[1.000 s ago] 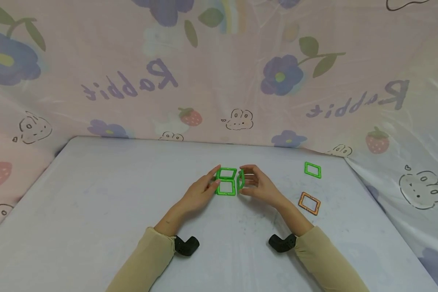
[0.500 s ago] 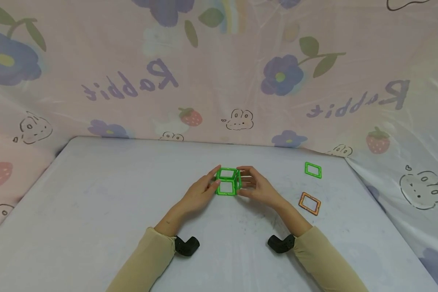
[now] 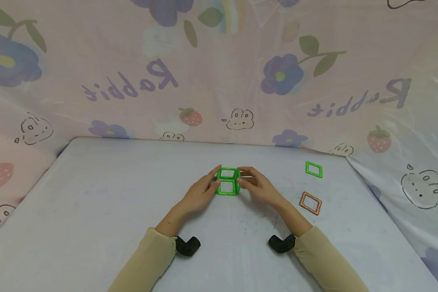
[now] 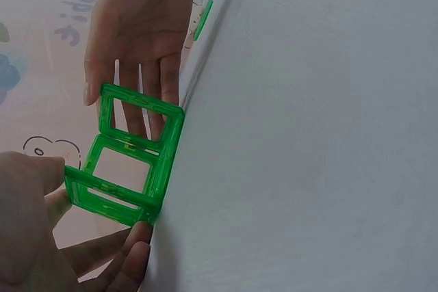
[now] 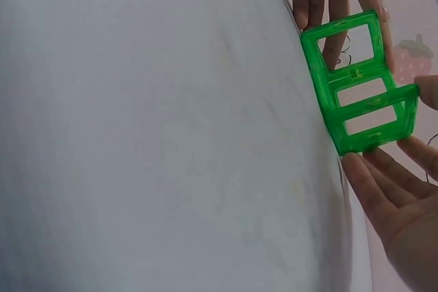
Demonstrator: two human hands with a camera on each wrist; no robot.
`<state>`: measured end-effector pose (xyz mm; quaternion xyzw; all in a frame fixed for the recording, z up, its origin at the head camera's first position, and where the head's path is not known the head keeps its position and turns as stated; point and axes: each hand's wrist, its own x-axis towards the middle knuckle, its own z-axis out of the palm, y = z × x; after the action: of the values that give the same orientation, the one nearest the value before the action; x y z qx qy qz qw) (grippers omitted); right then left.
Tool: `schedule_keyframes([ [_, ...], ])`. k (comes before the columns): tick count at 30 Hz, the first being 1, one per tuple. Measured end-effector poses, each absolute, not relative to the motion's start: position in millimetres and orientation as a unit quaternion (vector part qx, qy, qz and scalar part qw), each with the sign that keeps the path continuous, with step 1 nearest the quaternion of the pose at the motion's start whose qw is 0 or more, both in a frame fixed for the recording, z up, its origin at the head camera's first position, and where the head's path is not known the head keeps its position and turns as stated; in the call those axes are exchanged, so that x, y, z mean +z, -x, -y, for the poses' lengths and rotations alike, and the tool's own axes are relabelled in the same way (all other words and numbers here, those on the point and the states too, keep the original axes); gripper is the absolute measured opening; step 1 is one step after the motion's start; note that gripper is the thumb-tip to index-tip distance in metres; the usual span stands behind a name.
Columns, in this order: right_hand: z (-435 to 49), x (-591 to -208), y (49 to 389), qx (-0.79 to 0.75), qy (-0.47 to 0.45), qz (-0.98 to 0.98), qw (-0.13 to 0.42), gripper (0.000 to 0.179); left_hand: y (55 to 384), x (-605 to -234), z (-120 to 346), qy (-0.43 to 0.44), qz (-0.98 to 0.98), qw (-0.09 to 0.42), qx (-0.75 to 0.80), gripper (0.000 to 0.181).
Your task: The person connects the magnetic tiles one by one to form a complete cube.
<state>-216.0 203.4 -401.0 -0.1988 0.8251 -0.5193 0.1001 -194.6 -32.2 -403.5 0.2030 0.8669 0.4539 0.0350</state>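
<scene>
Several square green magnetic tiles, open frames in shape, form a small box (image 3: 227, 179) at the middle of the table; walls stand at its left, back and right. My left hand (image 3: 198, 192) holds the left wall, thumb at the front and a fingertip at the far corner. In the left wrist view, the fingers lie along the outside of that wall tile (image 4: 102, 206). My right hand (image 3: 260, 188) grips the right wall tile (image 5: 376, 138), with its thumb at the upper edge and its fingertips against the outer face.
To the right on the white table (image 3: 131, 202) lie a loose green square tile (image 3: 307, 167) and, closer to me, an orange one (image 3: 302, 198). A printed cloth (image 3: 211, 81) hangs behind the table. Black devices (image 3: 187, 246) sit at both wrists.
My right hand has brought a green tile leftward against the box's right side, where it now stands as a wall. The right thumb has shifted away from me. My left hand stays in place.
</scene>
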Motion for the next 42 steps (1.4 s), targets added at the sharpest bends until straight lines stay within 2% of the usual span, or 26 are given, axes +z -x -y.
schedule_keyframes([
  [8,-203,-400,214,-0.534,0.186,-0.819,0.101,0.050,196,-407,29,-0.196,-0.865,0.021,0.462,0.051],
  [20,-203,-400,216,-0.529,0.187,-0.826,0.060,0.038,191,-398,28,-0.196,-0.858,0.012,0.476,0.054],
  [37,-204,-404,221,-0.517,0.204,-0.831,0.016,0.034,189,-393,29,-0.194,-0.862,0.011,0.468,0.053],
  [42,-204,-403,220,-0.527,0.187,-0.829,0.025,0.028,188,-393,30,-0.201,-0.873,-0.004,0.445,0.051],
])
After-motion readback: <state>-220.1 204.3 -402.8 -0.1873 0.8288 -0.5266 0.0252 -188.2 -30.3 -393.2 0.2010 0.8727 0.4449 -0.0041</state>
